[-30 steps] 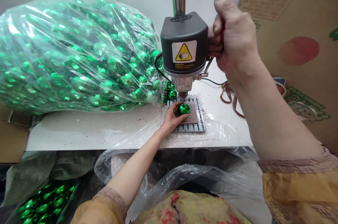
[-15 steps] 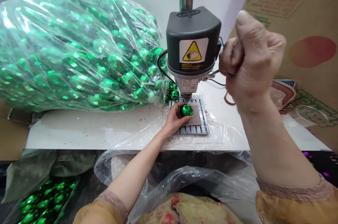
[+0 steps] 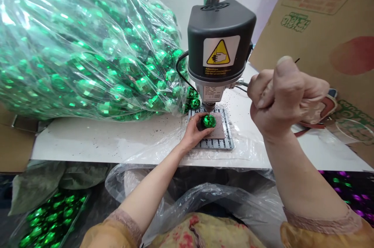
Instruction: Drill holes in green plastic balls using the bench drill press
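Note:
My left hand [image 3: 195,130] is closed around the side of a shiny green faceted ball [image 3: 209,121], thumb at the front and fingers behind. The ball rests on a brownish board [image 3: 219,126] lying on the slotted metal base [image 3: 228,142] of a drill press. Right above the ball is the thin bit under the chuck [image 3: 209,106]; whether it is inside the ball I cannot tell. My right hand [image 3: 284,98] is a fist around the drill press lever [image 3: 243,83], mostly hidden by the fingers, to the right of the black motor housing [image 3: 220,29].
A big clear bag of green balls [image 3: 96,61] fills the table's left side. Loose green balls [image 3: 194,101] sit behind the base. A cardboard box [image 3: 318,18] stands at right. Below the table edge are more green balls [image 3: 52,217] at left and purple ones [image 3: 358,197] at right.
My right fist has come down with the lever. My left hand still holds the ball under the bit. The whole view has shifted slightly.

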Tool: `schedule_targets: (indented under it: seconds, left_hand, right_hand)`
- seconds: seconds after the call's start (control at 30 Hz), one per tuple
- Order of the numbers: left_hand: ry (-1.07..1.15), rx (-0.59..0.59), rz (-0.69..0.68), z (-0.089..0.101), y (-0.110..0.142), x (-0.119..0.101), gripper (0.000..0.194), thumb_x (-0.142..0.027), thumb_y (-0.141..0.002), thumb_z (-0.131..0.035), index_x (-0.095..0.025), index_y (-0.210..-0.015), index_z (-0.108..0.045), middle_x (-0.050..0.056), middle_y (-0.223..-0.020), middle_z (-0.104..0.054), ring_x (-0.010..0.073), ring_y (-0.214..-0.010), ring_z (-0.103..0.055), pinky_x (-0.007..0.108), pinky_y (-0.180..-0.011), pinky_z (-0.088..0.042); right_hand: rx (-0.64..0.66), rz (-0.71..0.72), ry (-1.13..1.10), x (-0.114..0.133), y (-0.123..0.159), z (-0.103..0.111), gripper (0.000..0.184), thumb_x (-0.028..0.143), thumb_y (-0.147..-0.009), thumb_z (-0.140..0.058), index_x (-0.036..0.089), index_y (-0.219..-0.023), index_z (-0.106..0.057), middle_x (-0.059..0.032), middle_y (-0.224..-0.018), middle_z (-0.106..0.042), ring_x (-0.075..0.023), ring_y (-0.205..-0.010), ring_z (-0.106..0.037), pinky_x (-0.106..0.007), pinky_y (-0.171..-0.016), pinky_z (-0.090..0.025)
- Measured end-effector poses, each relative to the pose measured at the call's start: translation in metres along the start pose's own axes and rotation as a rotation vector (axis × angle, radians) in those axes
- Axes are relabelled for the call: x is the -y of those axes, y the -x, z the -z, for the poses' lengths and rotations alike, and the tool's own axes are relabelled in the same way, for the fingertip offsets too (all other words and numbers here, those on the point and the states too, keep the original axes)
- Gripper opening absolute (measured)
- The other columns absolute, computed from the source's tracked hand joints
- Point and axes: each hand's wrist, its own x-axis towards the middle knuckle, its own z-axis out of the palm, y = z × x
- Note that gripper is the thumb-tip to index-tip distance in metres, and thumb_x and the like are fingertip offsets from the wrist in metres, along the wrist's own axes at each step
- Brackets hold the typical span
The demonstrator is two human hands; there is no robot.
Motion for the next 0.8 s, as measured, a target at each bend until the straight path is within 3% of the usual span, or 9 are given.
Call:
schedule_targets:
  seconds: [0.13, 0.53, 0.7, 0.8]
  left_hand:
    - [0.020, 0.009, 0.005, 0.000, 0.000, -0.001, 0.055, -0.033, -0.073, -0.079, -0.021, -0.122, -0.056, 0.010, -0.122, -0.061, 0.0272, -0.116, -0.055, 0.039, -0.101, -0.042]
    - [-0.029, 0.004, 0.014, 0.000, 0.000, -0.003, 0.054, -0.033, -0.073, -0.080, -0.020, -0.121, -0.057, 0.010, -0.122, -0.060, 0.0276, -0.117, -0.054, 0.040, -0.102, -0.041]
    - [-0.043, 0.002, -0.001, -0.001, -0.001, 0.004, 0.058, -0.034, -0.072, -0.081, -0.020, -0.122, -0.055, 0.010, -0.123, -0.060, 0.0268, -0.117, -0.055, 0.040, -0.102, -0.042]
    - [-0.049, 0.006, -0.015, 0.000, -0.001, 0.006, 0.059, -0.035, -0.073, -0.080, -0.020, -0.123, -0.054, 0.011, -0.123, -0.060, 0.0269, -0.117, -0.055, 0.041, -0.102, -0.043]
  right_hand:
    - [-0.041, 0.068, -0.091, -0.002, 0.004, -0.002, 0.055, 0.032, -0.087, -0.054, 0.022, -0.039, -0.028, 0.0031, -0.037, -0.019, -0.0098, -0.033, -0.028, -0.031, -0.041, -0.021]
    - [0.059, 0.155, -0.197, -0.020, 0.009, 0.006, 0.057, 0.030, -0.088, -0.058, 0.020, -0.039, -0.031, 0.0042, -0.038, -0.020, -0.0082, -0.035, -0.029, -0.029, -0.043, -0.020]
    - [0.038, 0.247, -0.278, -0.023, 0.008, 0.003, 0.057, 0.027, -0.085, -0.061, 0.018, -0.040, -0.027, 0.0059, -0.037, -0.017, -0.0059, -0.032, -0.026, -0.027, -0.039, -0.018]
    - [0.044, 0.262, -0.275, -0.025, 0.009, 0.004, 0.056, 0.027, -0.084, -0.061, 0.017, -0.041, -0.027, 0.0061, -0.038, -0.023, -0.0051, -0.033, -0.028, -0.027, -0.039, -0.019]
